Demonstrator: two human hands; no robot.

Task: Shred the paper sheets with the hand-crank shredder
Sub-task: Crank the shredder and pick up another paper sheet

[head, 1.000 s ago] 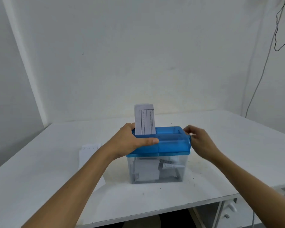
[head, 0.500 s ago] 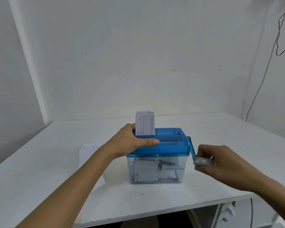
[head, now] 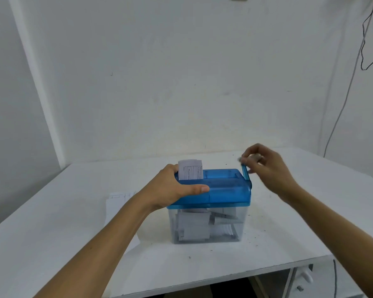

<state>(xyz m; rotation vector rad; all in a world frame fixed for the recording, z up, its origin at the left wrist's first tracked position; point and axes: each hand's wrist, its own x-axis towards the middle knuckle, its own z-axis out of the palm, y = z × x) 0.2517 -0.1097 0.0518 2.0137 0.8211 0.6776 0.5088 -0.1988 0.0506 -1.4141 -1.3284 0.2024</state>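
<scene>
Left of the shredder (head: 224, 190) a spare sheet (head: 116, 209) lies on the table (head: 52, 244). Our left hand (head: 174, 190) grips the shredder's lid, beside the paper sheet (head: 191, 173) upright in its slot. At its right end our right hand (head: 269, 171) pinches the crank (head: 245, 172), arm pointing up; we judge the next stroke circles the shredder's long axis.

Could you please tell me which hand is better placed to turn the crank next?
Right hand: it pinches the crank, while the left hand grips the shredder lid beside the paper.
</scene>
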